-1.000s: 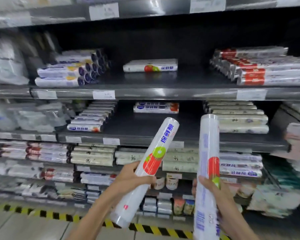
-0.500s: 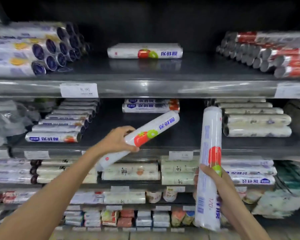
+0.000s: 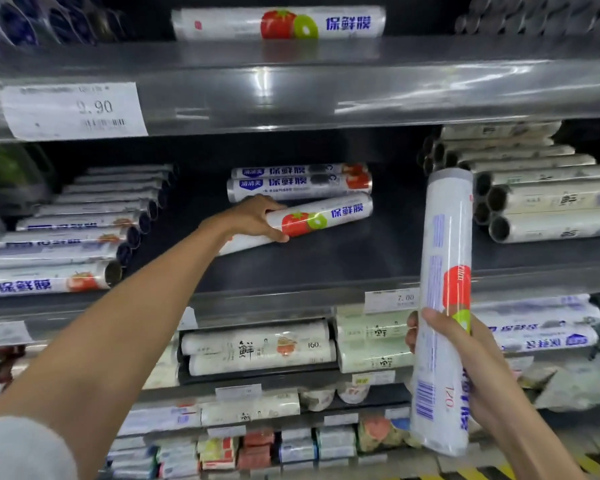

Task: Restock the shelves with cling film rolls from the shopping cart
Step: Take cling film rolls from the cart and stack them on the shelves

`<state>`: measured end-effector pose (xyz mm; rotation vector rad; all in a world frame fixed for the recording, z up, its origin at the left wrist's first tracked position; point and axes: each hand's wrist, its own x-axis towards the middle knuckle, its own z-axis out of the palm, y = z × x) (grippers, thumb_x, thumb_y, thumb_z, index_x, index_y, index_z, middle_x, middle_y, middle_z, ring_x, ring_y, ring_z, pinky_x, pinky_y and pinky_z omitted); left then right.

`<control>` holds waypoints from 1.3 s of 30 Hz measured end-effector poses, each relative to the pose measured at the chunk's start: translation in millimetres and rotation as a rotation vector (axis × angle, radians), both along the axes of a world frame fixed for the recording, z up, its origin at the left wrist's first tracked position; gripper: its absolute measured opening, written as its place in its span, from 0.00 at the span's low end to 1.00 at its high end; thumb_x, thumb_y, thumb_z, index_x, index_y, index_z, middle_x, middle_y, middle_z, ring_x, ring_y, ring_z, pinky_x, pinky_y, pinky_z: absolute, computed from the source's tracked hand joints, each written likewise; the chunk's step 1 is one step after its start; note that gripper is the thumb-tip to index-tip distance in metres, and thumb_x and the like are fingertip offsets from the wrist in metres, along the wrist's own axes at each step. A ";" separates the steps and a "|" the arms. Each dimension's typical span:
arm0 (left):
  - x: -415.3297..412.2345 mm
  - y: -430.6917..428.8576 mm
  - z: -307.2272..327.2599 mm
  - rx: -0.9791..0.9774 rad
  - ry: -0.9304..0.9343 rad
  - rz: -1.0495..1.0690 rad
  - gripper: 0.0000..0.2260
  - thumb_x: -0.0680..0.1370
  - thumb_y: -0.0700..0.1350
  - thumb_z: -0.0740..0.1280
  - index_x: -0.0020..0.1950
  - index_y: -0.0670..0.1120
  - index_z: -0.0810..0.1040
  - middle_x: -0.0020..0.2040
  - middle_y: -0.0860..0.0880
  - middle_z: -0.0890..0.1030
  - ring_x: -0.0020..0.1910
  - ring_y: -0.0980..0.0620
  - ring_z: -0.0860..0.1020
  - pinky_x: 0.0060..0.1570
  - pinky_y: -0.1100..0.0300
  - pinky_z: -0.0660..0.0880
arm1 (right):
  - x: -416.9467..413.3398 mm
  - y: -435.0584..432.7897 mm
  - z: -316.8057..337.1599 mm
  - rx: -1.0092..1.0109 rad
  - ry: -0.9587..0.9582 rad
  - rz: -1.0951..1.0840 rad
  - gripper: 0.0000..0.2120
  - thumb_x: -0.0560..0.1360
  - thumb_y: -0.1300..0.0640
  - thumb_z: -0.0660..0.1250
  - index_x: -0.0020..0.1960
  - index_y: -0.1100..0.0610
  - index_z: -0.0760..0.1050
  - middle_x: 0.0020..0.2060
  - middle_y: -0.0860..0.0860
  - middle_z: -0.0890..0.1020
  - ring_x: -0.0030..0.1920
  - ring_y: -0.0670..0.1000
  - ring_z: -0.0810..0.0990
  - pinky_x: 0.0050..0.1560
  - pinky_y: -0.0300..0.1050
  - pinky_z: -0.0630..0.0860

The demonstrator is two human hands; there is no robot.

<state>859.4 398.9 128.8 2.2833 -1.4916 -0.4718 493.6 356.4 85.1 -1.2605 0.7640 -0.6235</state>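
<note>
My left hand (image 3: 253, 220) reaches into the middle shelf (image 3: 326, 268) and grips a white cling film roll (image 3: 329, 216) with a tomato and kiwi label. The roll lies almost flat on the dark shelf board, just in front of two stacked rolls (image 3: 298, 183) at the back. My right hand (image 3: 465, 348) holds a second cling film roll (image 3: 444, 306) upright in front of the shelf edge, fingers wrapped round its lower half. The shopping cart is out of view.
One matching roll (image 3: 278, 24) lies on the upper shelf. Rows of rolls fill the middle shelf's left side (image 3: 66, 244) and right side (image 3: 534, 199). Price tags (image 3: 73, 110) hang on the shelf rails. Lower shelves hold boxed film (image 3: 257, 348).
I have come closer to the shelves. My left hand carried its roll forward and down onto the middle shelf, turning it nearly level. The right hand's upright roll has barely moved.
</note>
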 end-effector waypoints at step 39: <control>45.7 -57.4 -27.8 -0.355 -0.253 0.209 0.18 0.76 0.39 0.68 0.66 0.44 0.75 0.60 0.42 0.79 0.58 0.44 0.76 0.58 0.53 0.73 | 18.2 -40.9 8.9 0.072 -0.129 -0.046 0.22 0.65 0.51 0.75 0.54 0.61 0.75 0.40 0.56 0.82 0.36 0.52 0.81 0.34 0.46 0.77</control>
